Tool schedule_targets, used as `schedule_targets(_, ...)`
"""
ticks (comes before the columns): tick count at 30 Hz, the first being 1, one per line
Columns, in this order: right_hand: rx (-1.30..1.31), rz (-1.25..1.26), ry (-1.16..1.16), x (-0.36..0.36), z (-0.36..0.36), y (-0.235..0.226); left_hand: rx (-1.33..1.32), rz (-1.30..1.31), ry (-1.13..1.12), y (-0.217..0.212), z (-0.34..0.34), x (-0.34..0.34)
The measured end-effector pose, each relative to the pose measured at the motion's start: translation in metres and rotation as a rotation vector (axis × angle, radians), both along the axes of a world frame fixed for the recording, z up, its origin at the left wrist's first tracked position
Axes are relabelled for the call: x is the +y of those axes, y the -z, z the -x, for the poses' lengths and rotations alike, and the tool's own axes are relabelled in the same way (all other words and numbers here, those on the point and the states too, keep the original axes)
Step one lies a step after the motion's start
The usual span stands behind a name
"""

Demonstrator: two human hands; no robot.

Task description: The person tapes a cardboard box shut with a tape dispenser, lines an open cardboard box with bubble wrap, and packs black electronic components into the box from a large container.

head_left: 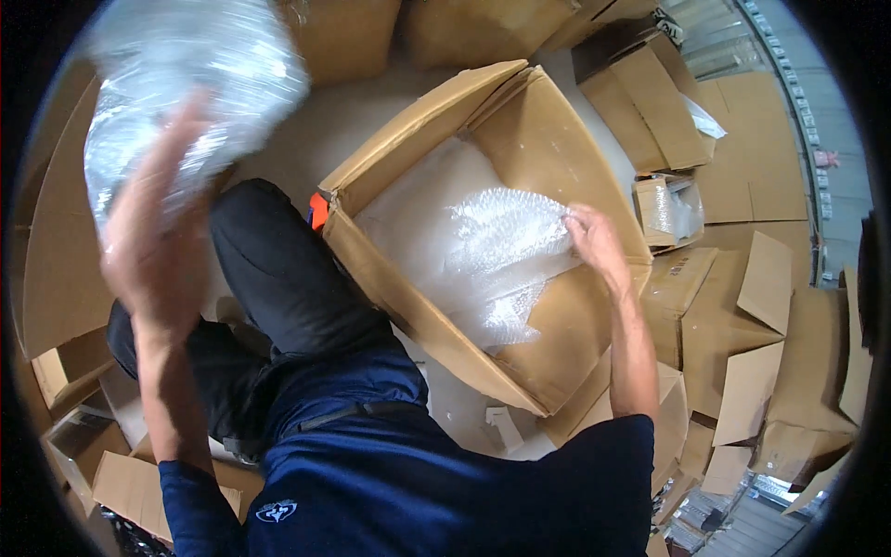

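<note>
My left hand [160, 246], smeared by motion, is raised at the upper left and holds a bulky bundle [237, 84] wrapped in shiny clear plastic. What lies inside the wrapping cannot be made out. In front of me an open cardboard box [557, 139] sits on the floor. Crumpled bubble wrap [506, 232] lies in it, over whitish sheet packing [427, 186]. With its fingers pinched together, my right hand [594, 239] grips the right edge of the bubble wrap, inside the box near its right wall.
Several opened cartons [724, 325] crowd the right side. A small box with bubble wrap [670, 209] stands among them. More cardboard [60, 232] rises at the left. Something orange [318, 212] shows beside the box's left corner, and a white scrap [504, 427] lies below it.
</note>
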State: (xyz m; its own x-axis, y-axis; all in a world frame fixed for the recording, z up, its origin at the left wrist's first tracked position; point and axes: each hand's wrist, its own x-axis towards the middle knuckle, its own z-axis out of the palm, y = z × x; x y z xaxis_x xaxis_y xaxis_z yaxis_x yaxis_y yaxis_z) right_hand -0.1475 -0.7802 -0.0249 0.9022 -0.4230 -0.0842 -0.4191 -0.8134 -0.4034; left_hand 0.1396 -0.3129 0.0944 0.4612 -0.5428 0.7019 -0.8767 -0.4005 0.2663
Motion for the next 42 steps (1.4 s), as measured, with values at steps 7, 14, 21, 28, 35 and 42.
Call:
schedule_targets(7, -0.26, 0.443, 0.037, 0.006, -0.075, -0.128, 0.262, 0.034, 0.192, -0.011, 0.013, -0.062)
schedule_targets(14, -0.771, 0.025, -0.674, 0.15, -0.173, -0.157, 0.377, 0.178, 0.429, -0.017, 0.025, -0.116)
schedule_targets(21, -0.267, 0.261, -0.073, 0.054, -0.134, 0.057, 0.424, 0.163, -0.268, -0.012, -0.045, 0.001)
schedule_targets(28, -0.391, 0.188, -0.022, 0.012, -0.113, 0.043, 0.531, 0.033, -0.149, -0.037, -0.013, -0.013)
schedule_targets(35, -0.814, -0.047, -0.705, 0.129, -0.184, -0.108, 0.283, -0.148, 0.392, 0.002, 0.0, -0.132)
schedule_targets(42, 0.89, 0.143, -0.136, 0.024, 0.004, 0.197, 0.068, -0.146, -0.153, 0.002, -0.091, 0.034)
